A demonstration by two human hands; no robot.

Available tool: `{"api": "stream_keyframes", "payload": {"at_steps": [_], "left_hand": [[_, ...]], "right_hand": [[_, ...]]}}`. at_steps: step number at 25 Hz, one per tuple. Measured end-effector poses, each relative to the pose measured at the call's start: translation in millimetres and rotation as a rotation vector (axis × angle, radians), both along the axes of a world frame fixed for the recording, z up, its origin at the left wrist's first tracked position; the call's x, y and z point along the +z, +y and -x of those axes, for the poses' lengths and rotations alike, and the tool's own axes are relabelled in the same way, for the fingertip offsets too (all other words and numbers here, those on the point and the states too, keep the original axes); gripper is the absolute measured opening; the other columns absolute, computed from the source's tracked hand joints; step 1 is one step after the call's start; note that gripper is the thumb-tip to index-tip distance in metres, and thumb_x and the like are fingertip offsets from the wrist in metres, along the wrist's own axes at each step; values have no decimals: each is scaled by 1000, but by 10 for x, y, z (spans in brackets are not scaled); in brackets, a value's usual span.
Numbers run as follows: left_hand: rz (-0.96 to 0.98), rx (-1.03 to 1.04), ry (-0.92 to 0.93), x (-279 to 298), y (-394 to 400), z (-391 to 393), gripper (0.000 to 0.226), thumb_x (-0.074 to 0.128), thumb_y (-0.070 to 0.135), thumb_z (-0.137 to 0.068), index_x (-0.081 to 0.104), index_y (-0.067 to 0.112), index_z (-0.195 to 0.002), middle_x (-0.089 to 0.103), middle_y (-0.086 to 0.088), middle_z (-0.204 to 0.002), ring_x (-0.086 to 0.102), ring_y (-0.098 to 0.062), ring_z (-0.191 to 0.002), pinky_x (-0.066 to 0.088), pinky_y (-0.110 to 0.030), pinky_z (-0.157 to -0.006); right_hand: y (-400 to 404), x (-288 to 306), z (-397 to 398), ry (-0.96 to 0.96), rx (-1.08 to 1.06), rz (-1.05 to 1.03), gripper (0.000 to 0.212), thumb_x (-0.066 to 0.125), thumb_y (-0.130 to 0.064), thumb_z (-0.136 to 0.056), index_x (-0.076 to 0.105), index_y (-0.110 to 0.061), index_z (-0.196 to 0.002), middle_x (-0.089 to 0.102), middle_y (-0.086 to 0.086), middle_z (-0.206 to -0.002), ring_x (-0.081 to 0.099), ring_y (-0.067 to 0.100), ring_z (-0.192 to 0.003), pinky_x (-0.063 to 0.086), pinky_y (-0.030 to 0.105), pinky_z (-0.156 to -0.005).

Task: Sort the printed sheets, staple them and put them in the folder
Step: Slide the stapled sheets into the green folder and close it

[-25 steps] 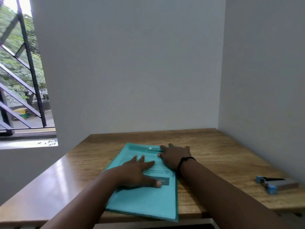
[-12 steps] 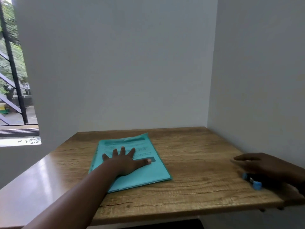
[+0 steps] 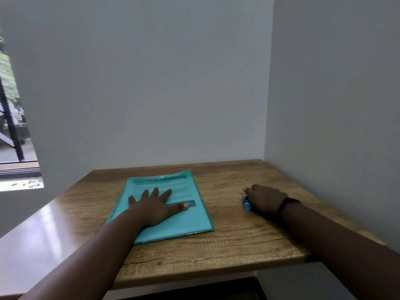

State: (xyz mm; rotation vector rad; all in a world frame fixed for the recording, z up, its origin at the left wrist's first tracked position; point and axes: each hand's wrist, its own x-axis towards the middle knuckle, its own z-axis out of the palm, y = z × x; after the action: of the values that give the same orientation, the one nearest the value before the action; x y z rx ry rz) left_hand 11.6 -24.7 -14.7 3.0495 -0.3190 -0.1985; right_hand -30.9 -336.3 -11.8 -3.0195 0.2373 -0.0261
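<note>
Teal plastic folder [image 3: 173, 215] with printed sheets [image 3: 181, 192] inside lies flat on the wooden table [image 3: 227, 245], left hand [image 3: 154, 207] spread flat atop; right hand [image 3: 265, 199] curls over the blue stapler [image 3: 246, 203] nearby.

Teal folder [image 3: 173, 221] flat, printed sheets [image 3: 184, 191] inside; blue stapler [image 3: 246, 204] rt

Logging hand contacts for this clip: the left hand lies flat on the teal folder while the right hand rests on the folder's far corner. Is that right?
Not quite. The left hand does lie flat on the teal folder, but the right hand is off the folder, over the blue stapler on the table. The head view shows it.
</note>
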Motion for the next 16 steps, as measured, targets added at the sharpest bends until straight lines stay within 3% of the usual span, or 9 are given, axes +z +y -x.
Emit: {"api": "stream_keyframes", "payload": {"at_steps": [3, 6, 10, 12, 14, 16], "left_hand": [[15, 12, -50, -11, -15, 32, 112, 10, 98, -55, 5, 42, -152, 1, -1, -163, 0, -29, -149, -2, -62, -115], [30, 31, -75, -27, -1, 25, 108, 14, 98, -59, 8, 42, -152, 5, -1, -163, 2, -29, -149, -2, -63, -114], [51, 63, -78, -44, 103, -33, 104, 15, 97, -63, 9, 42, -152, 5, -1, -163, 1, -30, -149, -2, -65, -113], [49, 63, -72, -65, 134, -56, 104, 16, 97, -64, 10, 42, -152, 5, -1, -163, 2, -30, -149, -2, -65, -113], [49, 68, -69, -74, 133, -65, 103, 17, 97, -65, 11, 42, -152, 7, -1, -163, 3, -30, -149, -2, -65, -113], [59, 72, -105, -64, 122, -55, 100, 20, 95, -67, 20, 41, -151, 16, -1, -161, 12, -29, -148, 5, -63, -113]], "right_hand": [[501, -24, -558, 110, -20, 49, 51, 24, -49, -90, 44, -29, -133, 43, 10, -141, 45, 38, -123, 36, 57, -98], [889, -165, -955, 76, -120, -98, 59, 26, -51, -77, 52, -31, -126, 48, 10, -135, 43, 39, -120, 27, 61, -94], [1060, -114, -901, -77, -168, -208, 60, 20, -60, -87, 51, -29, -128, 53, 10, -132, 47, 36, -118, 30, 54, -98], [971, -26, -756, -181, -64, -267, 62, 19, -63, -92, 53, -22, -124, 57, 12, -124, 53, 32, -111, 38, 46, -95], [859, 80, -575, -212, 78, -396, 47, 37, -55, -95, 59, -18, -113, 61, 7, -111, 56, 24, -101, 44, 37, -85], [818, 111, -362, -99, 141, -460, 33, 56, -48, -89, 63, -20, -106, 64, 0, -104, 58, 16, -93, 48, 32, -78]]}}
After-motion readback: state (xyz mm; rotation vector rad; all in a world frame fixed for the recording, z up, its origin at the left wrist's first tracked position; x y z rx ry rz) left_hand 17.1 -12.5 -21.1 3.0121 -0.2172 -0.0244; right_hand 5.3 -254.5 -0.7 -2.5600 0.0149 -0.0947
